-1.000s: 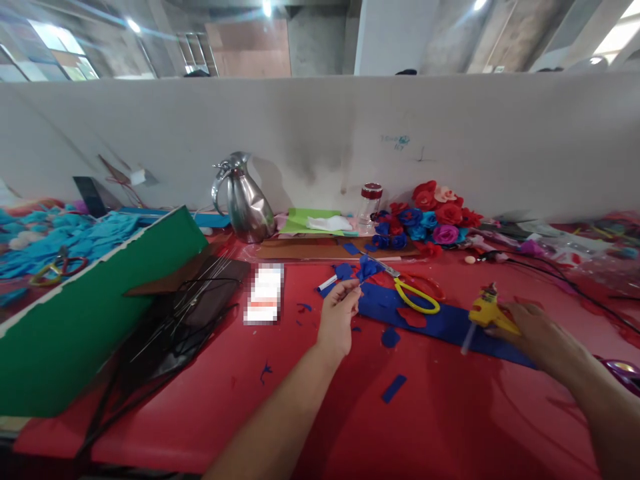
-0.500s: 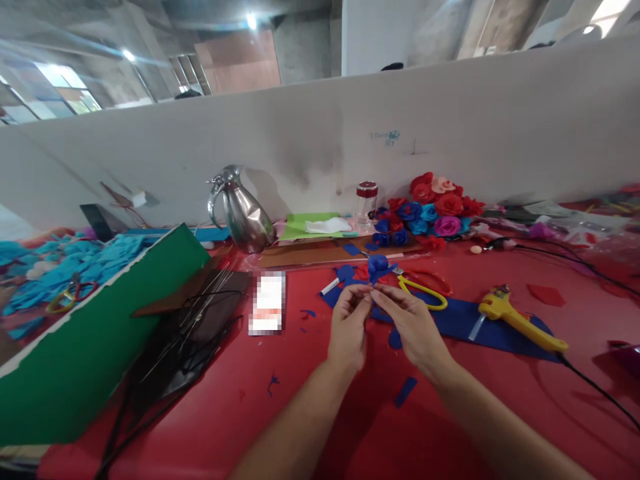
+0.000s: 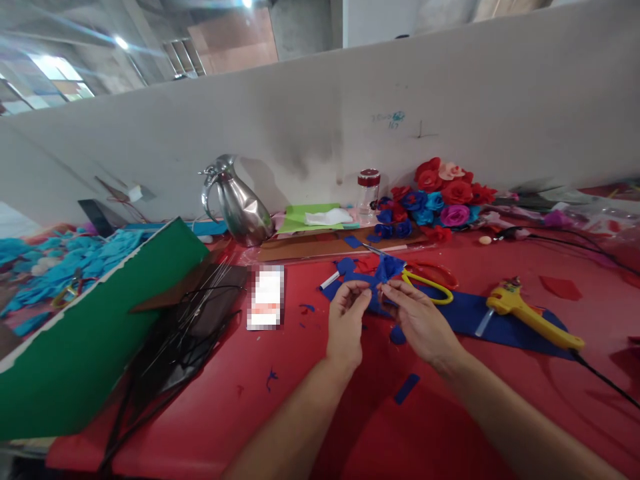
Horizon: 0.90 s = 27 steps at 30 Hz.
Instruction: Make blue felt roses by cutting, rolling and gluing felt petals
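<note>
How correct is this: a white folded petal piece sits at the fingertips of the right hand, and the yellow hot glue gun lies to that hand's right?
One detail is wrong: the folded petal piece at the fingertips of the right hand is blue, as the head view shows. The yellow hot glue gun does lie to that hand's right.

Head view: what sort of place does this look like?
Probably a craft workshop, judging by the cluster of red, blue and pink artificial flowers, the yellow pistol-shaped glue gun and the long flat blue sheet beneath it.
</note>
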Each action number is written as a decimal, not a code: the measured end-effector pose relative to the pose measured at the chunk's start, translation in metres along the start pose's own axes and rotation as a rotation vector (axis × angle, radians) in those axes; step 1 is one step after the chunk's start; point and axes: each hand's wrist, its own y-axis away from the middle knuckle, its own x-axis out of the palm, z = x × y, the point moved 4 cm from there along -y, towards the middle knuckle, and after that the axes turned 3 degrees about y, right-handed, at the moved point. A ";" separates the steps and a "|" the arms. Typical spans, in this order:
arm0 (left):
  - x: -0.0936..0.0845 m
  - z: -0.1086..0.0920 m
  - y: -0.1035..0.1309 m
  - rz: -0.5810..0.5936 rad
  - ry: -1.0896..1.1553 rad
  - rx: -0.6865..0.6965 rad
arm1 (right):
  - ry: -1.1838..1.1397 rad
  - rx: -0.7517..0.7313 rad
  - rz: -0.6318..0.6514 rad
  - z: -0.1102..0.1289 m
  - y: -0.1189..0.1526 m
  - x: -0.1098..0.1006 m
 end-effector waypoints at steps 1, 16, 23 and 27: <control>-0.001 -0.001 -0.002 -0.010 -0.001 -0.013 | -0.005 0.012 0.004 0.001 0.000 -0.002; -0.001 -0.007 -0.002 -0.012 -0.125 -0.034 | 0.134 0.018 0.109 0.007 0.010 0.005; 0.000 -0.008 -0.001 -0.017 -0.126 -0.013 | 0.162 -0.026 0.097 0.005 0.011 0.003; 0.000 -0.008 0.000 -0.020 -0.177 0.012 | 0.188 -0.055 0.082 0.006 0.011 0.003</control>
